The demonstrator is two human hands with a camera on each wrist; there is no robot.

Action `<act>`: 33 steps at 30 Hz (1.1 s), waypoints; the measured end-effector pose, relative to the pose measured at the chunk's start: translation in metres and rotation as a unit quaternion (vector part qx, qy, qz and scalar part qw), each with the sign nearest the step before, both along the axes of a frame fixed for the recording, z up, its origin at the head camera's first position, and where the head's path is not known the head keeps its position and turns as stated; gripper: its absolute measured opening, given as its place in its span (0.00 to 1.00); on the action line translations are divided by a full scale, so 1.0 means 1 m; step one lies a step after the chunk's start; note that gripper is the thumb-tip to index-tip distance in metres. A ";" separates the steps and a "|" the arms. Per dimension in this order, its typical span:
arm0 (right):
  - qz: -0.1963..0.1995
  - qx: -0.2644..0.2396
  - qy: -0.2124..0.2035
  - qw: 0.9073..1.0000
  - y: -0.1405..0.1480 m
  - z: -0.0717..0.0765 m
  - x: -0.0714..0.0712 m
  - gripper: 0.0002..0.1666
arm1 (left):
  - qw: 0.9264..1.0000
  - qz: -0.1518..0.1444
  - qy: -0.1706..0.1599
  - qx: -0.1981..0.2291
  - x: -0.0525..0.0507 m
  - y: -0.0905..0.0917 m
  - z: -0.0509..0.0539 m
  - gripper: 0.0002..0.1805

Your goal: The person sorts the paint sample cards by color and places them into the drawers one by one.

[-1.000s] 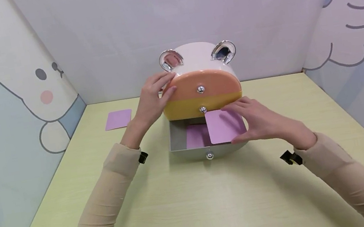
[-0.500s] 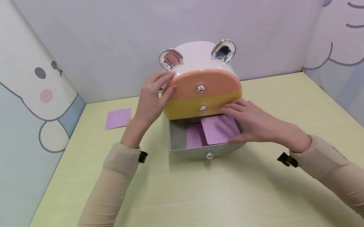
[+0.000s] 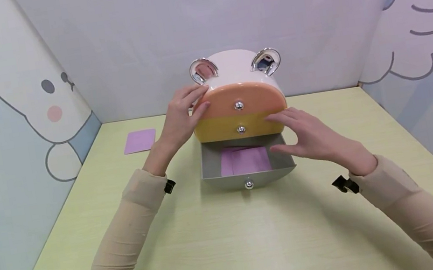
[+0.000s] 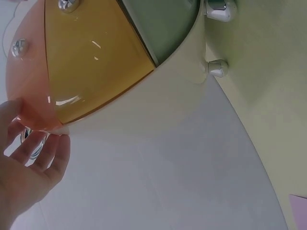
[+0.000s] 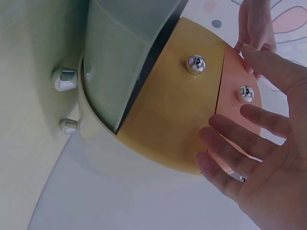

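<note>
A small drawer box [image 3: 235, 66] with a white top and silver ears stands at the back of the table. Its orange drawer [image 3: 257, 95] and yellow drawer [image 3: 216, 130] are closed, while the grey bottom drawer [image 3: 224, 184] is pulled out. Inside lie two overlapping purple cards, the front card [image 3: 252, 161] partly covering the other card [image 3: 226, 162]. My left hand [image 3: 179, 117] holds the box's upper left edge, thumb on the front, fingers at the side. My right hand [image 3: 315, 136] hovers by the drawer's right side, fingers spread, holding nothing.
Another purple card [image 3: 140, 141] lies on the table [image 3: 234, 245] left of the box. A pale back wall [image 3: 135, 48] stands close behind, with cartoon-printed walls on both sides. The drawer's round silver knob [image 3: 249, 184] sticks out in front.
My right hand has lowered a purple card into the bottom drawer and let go of it, then drawn up and slightly right with fingers spread. The left hand has stayed put.
</note>
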State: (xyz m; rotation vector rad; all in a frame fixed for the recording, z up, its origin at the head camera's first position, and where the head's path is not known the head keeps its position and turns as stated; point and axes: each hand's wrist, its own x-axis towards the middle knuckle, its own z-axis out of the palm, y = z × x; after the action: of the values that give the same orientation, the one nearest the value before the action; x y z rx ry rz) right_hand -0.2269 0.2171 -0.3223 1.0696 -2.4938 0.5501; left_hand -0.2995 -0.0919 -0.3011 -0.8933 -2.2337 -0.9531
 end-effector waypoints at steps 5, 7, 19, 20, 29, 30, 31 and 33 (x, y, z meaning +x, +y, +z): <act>0.010 -0.053 0.037 0.998 0.002 0.010 -0.005 0.40 | 1.000 0.004 -0.006 -0.002 0.001 0.000 0.001 0.20; 0.010 -0.065 0.046 0.997 0.003 0.014 -0.007 0.39 | 1.000 0.005 -0.007 -0.002 0.001 0.000 0.001 0.20; -0.013 -0.155 0.108 0.982 -0.004 0.025 -0.026 0.30 | 0.998 0.007 0.034 0.044 -0.001 -0.009 -0.003 0.17; -0.018 -0.158 0.113 0.981 -0.004 0.026 -0.028 0.30 | 0.997 0.017 0.044 0.058 -0.003 -0.013 -0.004 0.16; -0.061 -0.169 0.116 0.977 -0.005 0.025 -0.046 0.33 | 0.961 0.251 -0.093 0.072 -0.039 -0.078 -0.042 0.23; -0.064 -0.169 0.113 0.977 -0.005 0.024 -0.047 0.33 | 0.949 0.279 -0.136 0.060 -0.043 -0.087 -0.049 0.27; -0.067 -0.169 0.111 0.977 -0.005 0.024 -0.048 0.33 | 0.935 0.304 -0.179 0.045 -0.045 -0.096 -0.056 0.32; -0.069 -0.170 0.108 0.977 -0.005 0.023 -0.049 0.32 | 0.904 0.340 -0.258 0.011 -0.049 -0.112 -0.070 0.41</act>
State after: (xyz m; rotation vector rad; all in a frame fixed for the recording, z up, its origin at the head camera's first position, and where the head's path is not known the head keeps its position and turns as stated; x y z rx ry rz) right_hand -0.2759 0.2124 -0.2996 0.7732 -2.1652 0.7429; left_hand -0.3486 -0.2037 -0.3709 0.2179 -2.6618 -0.9222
